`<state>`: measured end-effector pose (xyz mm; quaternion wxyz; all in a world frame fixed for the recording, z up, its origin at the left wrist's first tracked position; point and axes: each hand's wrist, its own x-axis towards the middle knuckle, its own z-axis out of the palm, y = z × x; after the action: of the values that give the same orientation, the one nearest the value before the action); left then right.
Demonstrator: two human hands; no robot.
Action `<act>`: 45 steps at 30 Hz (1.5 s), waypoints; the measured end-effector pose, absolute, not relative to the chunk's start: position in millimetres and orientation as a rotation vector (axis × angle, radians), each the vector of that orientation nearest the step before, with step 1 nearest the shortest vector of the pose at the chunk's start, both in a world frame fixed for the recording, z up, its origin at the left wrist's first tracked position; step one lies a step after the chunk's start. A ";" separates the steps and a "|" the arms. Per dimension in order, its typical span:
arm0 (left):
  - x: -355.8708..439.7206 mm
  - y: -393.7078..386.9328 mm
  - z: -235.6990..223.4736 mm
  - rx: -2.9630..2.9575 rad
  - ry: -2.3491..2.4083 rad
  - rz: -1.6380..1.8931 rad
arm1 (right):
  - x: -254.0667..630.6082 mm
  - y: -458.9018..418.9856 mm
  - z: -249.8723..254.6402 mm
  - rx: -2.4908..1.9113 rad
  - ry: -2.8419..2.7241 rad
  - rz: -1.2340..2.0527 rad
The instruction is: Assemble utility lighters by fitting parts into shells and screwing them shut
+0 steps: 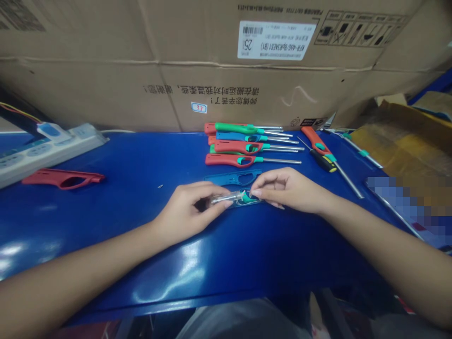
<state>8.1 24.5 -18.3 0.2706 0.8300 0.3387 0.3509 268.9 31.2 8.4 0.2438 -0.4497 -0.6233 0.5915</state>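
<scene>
My left hand [189,212] is closed in a pinch on a clear lighter tube [226,197] lying in a blue lighter shell on the blue table [141,235]. My right hand [286,188] pinches the teal trigger part [247,197] at the tube's right end. Just behind the hands lies an empty blue half shell [233,178]. Beyond it is a stack of assembled long-nosed lighters [247,143], red, green and blue, with metal tubes pointing right.
A red half shell [63,178] lies at the left, beside a white power strip [45,148]. A red-handled screwdriver [323,153] and loose metal rods [360,150] lie at the right. Large cardboard boxes [219,61] wall off the back. A tiny screw [160,186] rests on the table.
</scene>
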 end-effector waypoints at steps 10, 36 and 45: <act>9.9 24.1 -16.9 2.252 0.914 0.936 | 266.6 30.1 4.2 -1.142 -1.795 1.521; 8.4 25.3 -17.8 2.303 0.872 0.865 | 268.2 30.7 -4.8 -1.036 -1.933 1.380; 7.6 24.9 -18.1 2.319 0.850 0.830 | 267.8 30.9 -6.7 -1.030 -1.953 1.379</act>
<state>7.6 24.9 -18.1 0.2650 0.8582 0.3145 0.3071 267.8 30.9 -6.7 0.2659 -0.3812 -0.7233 0.5107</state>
